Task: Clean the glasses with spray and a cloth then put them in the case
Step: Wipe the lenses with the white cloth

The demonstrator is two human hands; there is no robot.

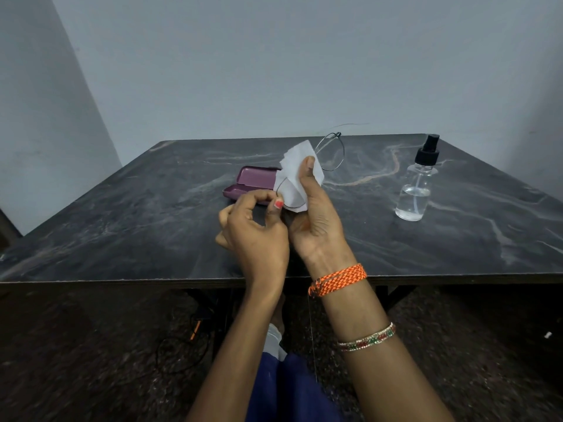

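Glasses are held in the air above the tabletop, between its near edge and its middle. Left hand is curled, thumb and fingers pinched on the frame rim at the near lens, likely to steady it. Right hand is raised thumb-up, closed around the white cloth, which is wrapped over that lens for wiping. Open purple case is left just behind the hands, ready for stowing. Spray bottle is parked upright toward the right edge, untouched.
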